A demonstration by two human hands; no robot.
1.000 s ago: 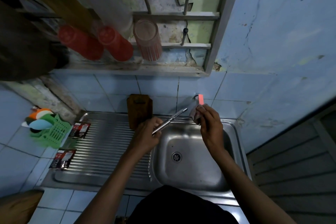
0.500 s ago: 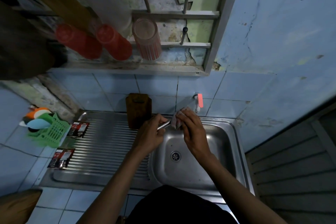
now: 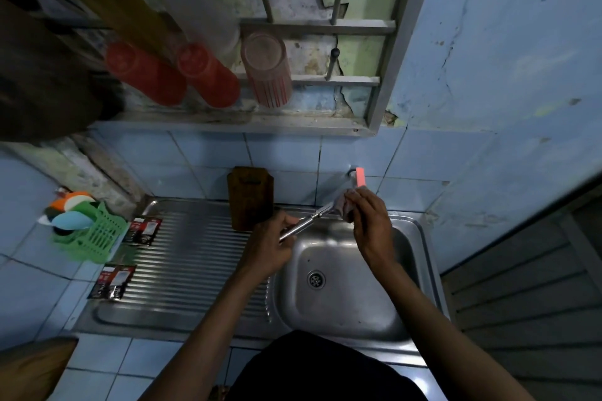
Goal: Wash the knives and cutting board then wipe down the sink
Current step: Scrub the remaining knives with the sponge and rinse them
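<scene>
My left hand [image 3: 272, 244] grips the metal handle of a steel knife [image 3: 309, 221] over the back left corner of the sink basin [image 3: 342, 303]. The blade points up and right toward the tap [image 3: 358, 176]. My right hand [image 3: 368, 225] holds a small grey cloth [image 3: 342, 207] wrapped around the blade's far end. A dark wooden cutting board [image 3: 250, 197] leans upright against the tiled wall, just left of both hands, on the ribbed drainboard [image 3: 182, 264].
A green basket [image 3: 94, 238] with coloured sponges sits at the left. Two small sachets [image 3: 143, 229] lie on the drainboard's left edge. Red cups [image 3: 208, 75] and a clear glass [image 3: 267, 70] hang on a rack overhead. The drain [image 3: 316, 279] is in the basin floor.
My right hand slid the cloth down the blade toward the handle, then back out toward the tip near the tap. The left hand stayed about where it was.
</scene>
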